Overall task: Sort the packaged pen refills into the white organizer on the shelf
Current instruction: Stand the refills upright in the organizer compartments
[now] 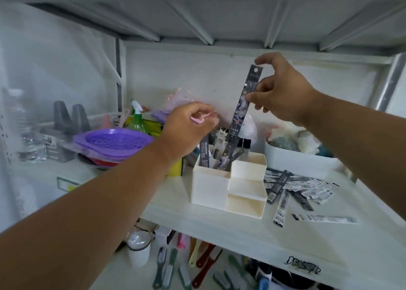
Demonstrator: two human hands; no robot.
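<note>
A white organizer (pixel 211 186) with several compartments stands on the shelf. Its tall back compartment holds several dark refill packs (pixel 205 153) standing upright. My right hand (pixel 283 89) pinches a long dark refill pack (pixel 243 105) near its top; the pack's lower end reaches into that back compartment. My left hand (pixel 186 129) hovers just left of the standing packs with its fingers curled, and something small and pink shows at its fingertips. A loose pile of refill packs (pixel 301 188) lies on the shelf to the right of the organizer.
A purple basket (pixel 114 140) on stacked plates and a green spray bottle (pixel 136 118) sit to the left. A white tub (pixel 301 160) of odds and ends stands behind the pile. Brushes and a jar lie on the shelf below. The upper shelf hangs close overhead.
</note>
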